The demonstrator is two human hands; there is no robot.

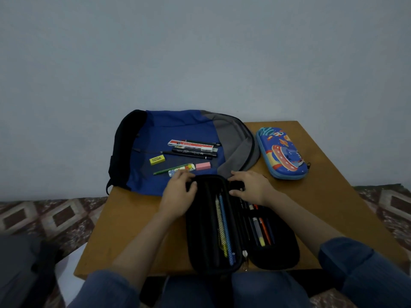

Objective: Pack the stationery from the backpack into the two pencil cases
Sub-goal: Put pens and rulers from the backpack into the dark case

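Two cases on the table, both hands on the open one.

Head view: the left hand [179,192] and right hand [249,187] each have their grip curled over the far rim of the black case [200,230]. It lies open near the table [124,230] edge, with pens in both halves. One blue case [281,152] lies zipped at the right. On the flat backpack [178,123] lie one yellow eraser [157,160], one pink eraser [203,166], one green pencil [169,170], one white box [191,146] and several dark pens [191,153], too close together to count.
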